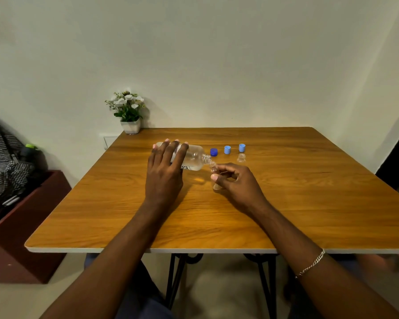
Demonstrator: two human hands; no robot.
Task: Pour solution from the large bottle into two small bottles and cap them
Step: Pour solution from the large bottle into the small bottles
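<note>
My left hand (165,168) grips the large clear bottle (194,157), tipped on its side above the table with its open neck pointing right. The neck sits right over the mouth of a small clear bottle (214,168), which my right hand (235,180) pinches between thumb and fingers; its base shows near the tabletop. A second small bottle (241,158) stands upright and uncapped further right. Behind them lie a dark blue cap (213,152) and two light blue caps (227,149) (241,148).
The wooden table (286,203) has a white potted plant (129,113) at its back left corner against the wall. A dark red box (21,226) with checked cloth and clutter stands on the floor to the left.
</note>
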